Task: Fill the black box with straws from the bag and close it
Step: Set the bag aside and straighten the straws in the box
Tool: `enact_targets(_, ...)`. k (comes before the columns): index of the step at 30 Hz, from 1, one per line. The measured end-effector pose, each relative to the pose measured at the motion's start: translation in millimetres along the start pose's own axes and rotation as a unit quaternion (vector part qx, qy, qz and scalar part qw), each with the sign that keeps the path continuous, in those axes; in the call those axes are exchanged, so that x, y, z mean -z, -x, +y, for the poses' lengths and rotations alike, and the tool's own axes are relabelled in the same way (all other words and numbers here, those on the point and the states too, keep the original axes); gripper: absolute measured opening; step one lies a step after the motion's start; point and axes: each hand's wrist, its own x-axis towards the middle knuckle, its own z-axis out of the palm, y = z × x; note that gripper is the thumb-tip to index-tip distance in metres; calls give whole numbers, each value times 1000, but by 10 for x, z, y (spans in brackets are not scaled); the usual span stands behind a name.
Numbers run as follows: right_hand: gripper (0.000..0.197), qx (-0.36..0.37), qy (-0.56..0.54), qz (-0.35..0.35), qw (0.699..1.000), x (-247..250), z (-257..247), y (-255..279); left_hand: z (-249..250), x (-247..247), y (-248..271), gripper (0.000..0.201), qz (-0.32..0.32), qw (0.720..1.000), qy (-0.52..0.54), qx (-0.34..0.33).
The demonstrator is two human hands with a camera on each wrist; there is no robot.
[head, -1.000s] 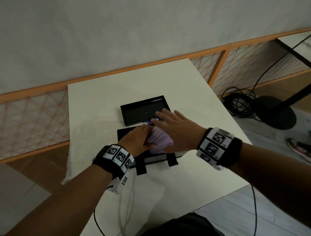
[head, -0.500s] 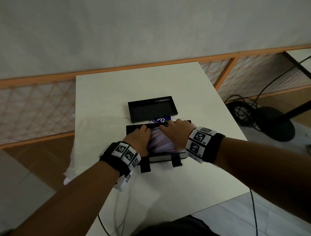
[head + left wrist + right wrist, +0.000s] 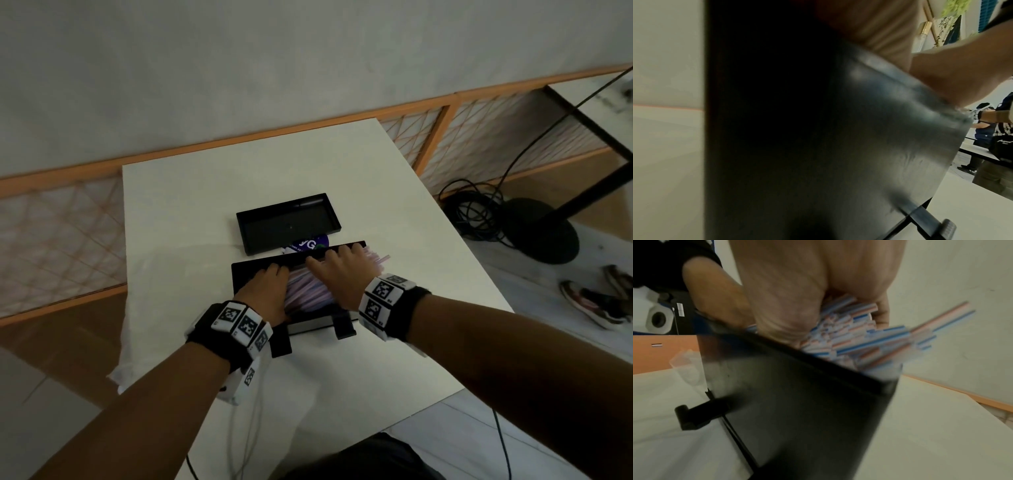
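The open black box (image 3: 259,268) stands in the middle of the white table (image 3: 191,212). A thick bundle of striped straws (image 3: 308,291) lies in it, and some ends (image 3: 941,318) stick out past its right end. My left hand (image 3: 269,289) grips the left part of the bundle with bent fingers. My right hand (image 3: 339,274) lies flat on the straws, its fingertips reaching the box's far wall. The box's black lid (image 3: 287,222) lies upside down just behind. The bag's purple label (image 3: 308,244) shows between lid and box. The left wrist view shows mostly the box's dark wall (image 3: 859,146).
Two black clasps (image 3: 344,329) stick out from the box's near side. Clear plastic (image 3: 130,359) hangs over the table's left front corner. On the floor to the right are coiled cables (image 3: 476,212), a round black stand base (image 3: 537,229) and shoes (image 3: 596,301).
Both hands have lowered the straw bundle from above the box down into it. The right hand's fingers have moved back from the lid to the box's far wall.
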Motion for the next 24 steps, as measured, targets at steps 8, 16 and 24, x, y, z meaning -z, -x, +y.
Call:
enact_targets(8, 38, 23, -64, 16, 998, 21, 60, 20, 25, 36, 43, 76, 26, 1000, 2, 3)
enact_targets(16, 58, 9, -92, 36, 995, 7, 198, 60, 19, 299, 59, 64, 49, 995, -83, -12)
enact_targets(24, 67, -19, -83, 36, 996, -46, 72, 35, -53, 260, 48, 63, 41, 998, -36, -13)
